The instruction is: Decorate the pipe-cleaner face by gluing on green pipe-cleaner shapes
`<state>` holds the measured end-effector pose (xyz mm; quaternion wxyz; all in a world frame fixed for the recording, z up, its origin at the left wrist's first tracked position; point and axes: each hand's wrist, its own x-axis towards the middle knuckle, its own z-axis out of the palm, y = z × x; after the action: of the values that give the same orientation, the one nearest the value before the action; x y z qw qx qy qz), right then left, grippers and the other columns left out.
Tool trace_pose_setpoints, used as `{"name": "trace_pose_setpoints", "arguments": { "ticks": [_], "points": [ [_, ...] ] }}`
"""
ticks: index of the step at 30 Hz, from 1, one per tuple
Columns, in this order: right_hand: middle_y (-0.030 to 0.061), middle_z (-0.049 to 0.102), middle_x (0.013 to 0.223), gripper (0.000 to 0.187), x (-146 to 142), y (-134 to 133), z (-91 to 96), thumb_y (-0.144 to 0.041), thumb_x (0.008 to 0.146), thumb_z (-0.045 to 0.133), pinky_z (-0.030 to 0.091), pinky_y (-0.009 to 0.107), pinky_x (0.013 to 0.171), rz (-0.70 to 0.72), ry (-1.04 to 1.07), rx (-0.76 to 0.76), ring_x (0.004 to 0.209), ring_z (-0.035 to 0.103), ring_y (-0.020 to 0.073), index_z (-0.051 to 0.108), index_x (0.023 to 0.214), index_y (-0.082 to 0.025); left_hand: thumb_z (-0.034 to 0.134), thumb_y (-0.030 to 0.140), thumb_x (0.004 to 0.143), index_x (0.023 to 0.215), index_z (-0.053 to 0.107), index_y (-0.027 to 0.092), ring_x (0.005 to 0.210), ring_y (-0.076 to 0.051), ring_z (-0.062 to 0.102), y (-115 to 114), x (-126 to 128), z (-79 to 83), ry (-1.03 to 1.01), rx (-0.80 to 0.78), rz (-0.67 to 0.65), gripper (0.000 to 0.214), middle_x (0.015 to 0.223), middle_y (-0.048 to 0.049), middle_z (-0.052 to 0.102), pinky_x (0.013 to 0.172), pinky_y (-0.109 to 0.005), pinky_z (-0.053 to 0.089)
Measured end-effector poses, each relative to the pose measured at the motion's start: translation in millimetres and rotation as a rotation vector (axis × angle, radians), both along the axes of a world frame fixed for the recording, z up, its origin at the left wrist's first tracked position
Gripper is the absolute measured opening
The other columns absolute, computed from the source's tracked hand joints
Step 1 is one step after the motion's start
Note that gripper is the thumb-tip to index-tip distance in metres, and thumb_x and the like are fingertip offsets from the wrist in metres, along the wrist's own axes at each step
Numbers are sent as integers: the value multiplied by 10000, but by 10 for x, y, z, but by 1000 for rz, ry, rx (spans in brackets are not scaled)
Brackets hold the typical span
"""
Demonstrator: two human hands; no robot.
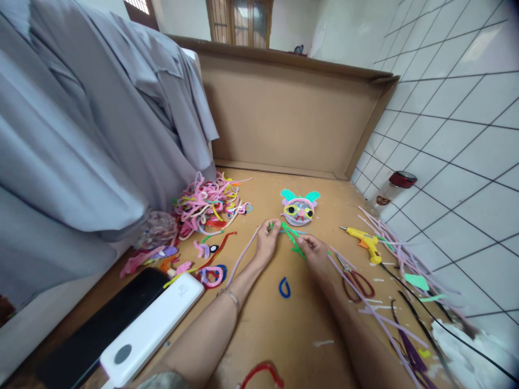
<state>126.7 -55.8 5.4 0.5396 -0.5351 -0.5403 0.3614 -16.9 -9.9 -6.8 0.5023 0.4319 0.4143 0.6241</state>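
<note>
My left hand (266, 240) is closed in a pinch, with a bit of green showing at its fingertips. Between the hands is a bent green pipe cleaner (290, 235), its lower part gripped by my right hand (318, 255), whose thumb and fingers are closed on it. Just beyond them sits a small animal face (299, 220) made of pipe cleaners, with teal ears, yellow-ringed black eyes and a pink band. A blue pipe cleaner loop (284, 288) lies nearer to me, between my forearms. A lilac pipe cleaner (243, 254) runs beside my left wrist.
A tangled pipe cleaner pile (206, 202) lies left, near a white power bank (152, 329) and a black phone (105, 324). At right are scissors (357, 284), a corded yellow glue gun (367, 243) and a jar (393, 189). A cardboard wall (284, 116) stands behind.
</note>
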Motion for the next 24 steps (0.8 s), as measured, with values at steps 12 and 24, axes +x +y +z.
{"name": "trace_pose_setpoints", "arguments": {
  "ticks": [12, 24],
  "points": [
    [40, 671, 741, 373, 288, 69, 72, -510, 817, 523, 467, 295, 673, -152, -111, 122, 706, 589, 179, 680, 827, -172, 795, 527, 605, 592, 364, 181, 360, -9, 256, -10, -3, 97, -399, -209, -382, 552, 452, 105, 318, 392, -181, 134],
    [50, 630, 827, 111, 417, 59, 49, -191, 804, 516, 378, 276, 739, 213, -947, 70, 798, 546, 165, 595, 726, -186, 733, 544, 692, 580, 373, 177, 308, -10, 261, 22, -44, 175, -494, -359, -239, 526, 413, 107, 318, 331, -167, 139]
  ]
}}
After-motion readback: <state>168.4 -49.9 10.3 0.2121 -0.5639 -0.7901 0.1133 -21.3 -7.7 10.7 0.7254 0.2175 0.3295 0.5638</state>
